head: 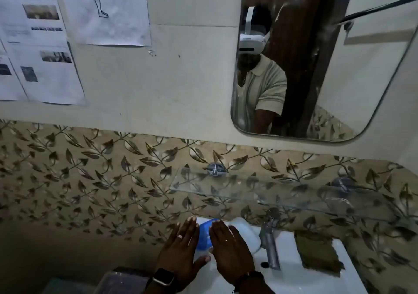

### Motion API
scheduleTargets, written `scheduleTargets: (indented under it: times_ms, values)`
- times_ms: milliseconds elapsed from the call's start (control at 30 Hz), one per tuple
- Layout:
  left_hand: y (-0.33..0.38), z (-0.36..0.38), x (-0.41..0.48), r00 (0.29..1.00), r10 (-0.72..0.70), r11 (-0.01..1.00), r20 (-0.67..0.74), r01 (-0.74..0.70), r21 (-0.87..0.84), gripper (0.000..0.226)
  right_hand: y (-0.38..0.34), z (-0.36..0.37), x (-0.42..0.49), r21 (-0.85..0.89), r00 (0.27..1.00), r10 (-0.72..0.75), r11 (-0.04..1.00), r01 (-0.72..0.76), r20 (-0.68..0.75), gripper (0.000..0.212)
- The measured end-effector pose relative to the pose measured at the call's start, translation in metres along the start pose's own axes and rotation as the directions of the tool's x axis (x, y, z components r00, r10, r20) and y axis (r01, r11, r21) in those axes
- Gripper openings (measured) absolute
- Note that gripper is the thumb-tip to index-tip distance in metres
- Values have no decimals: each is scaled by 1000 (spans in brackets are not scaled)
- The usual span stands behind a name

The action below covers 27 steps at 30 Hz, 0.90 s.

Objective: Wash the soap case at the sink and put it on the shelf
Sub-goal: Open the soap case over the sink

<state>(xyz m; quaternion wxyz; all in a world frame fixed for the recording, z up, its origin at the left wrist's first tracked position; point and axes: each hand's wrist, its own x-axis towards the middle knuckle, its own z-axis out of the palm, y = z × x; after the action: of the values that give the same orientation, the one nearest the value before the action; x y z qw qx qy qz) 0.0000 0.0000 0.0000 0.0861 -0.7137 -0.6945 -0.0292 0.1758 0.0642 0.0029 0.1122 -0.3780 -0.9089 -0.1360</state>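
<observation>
The blue soap case [204, 235] rests on the back left rim of the white sink [291, 273], partly hidden behind my hands. My left hand [181, 250] hovers flat over its left side, fingers spread, with a ring and a wristwatch on it. My right hand [228, 250] is flat over its right side, fingers extended. Neither hand grips anything. A clear glass shelf [260, 187] is fixed to the leaf-patterned tiles above the sink and carries nothing.
A metal tap [270, 244] stands at the sink's back middle. A white container [247, 232] sits between the tap and my right hand. A brown scrub pad [319, 254] lies on the right rim. A mirror [316, 63] hangs above; papers [43, 45] are taped at left.
</observation>
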Motion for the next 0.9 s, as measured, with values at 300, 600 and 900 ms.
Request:
scheduleTargets:
  times_ms: [300, 600, 900]
  values:
    - [-4, 35, 1, 976, 71, 997, 208, -74, 7, 95, -15, 14, 9, 40, 984, 71, 996, -79, 163, 44]
    - [-2, 58, 4, 984, 87, 996, 152, -89, 7, 125, -20, 40, 14, 50, 976, 90, 994, -102, 197, 32]
    - [0, 45, 0, 960, 169, 984, 224, -152, -89, 81, -19, 40, 19, 86, 986, 63, 993, -77, 157, 32]
